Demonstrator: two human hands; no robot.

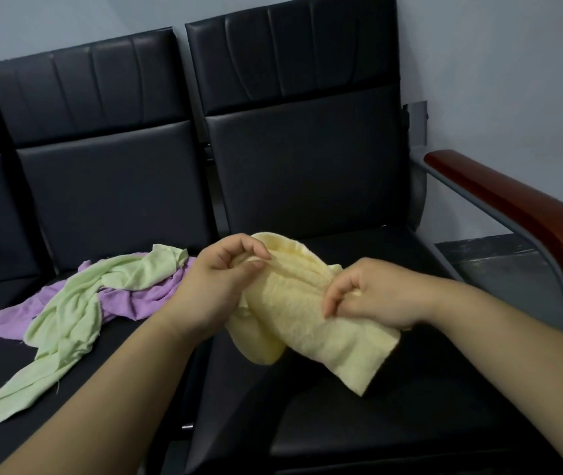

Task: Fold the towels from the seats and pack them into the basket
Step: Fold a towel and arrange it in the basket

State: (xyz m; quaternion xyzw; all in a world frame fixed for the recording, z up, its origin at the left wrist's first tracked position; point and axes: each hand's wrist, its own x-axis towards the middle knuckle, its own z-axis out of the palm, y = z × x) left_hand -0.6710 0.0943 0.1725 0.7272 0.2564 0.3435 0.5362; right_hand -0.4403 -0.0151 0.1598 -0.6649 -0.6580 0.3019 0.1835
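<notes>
A pale yellow towel (300,323) hangs bunched between both hands above the right black seat (393,423). My left hand (211,286) pinches its upper edge between thumb and fingers. My right hand (376,296) pinches the towel's right side. A light green towel (67,320) lies crumpled and stretched over a purple towel (136,299) on the middle seat (112,371). No basket shows in the head view.
The row of black padded seats has high backrests (290,80) against a pale wall. A reddish wooden armrest (513,214) on a grey metal frame bounds the right seat. Grey floor (499,269) shows beyond it.
</notes>
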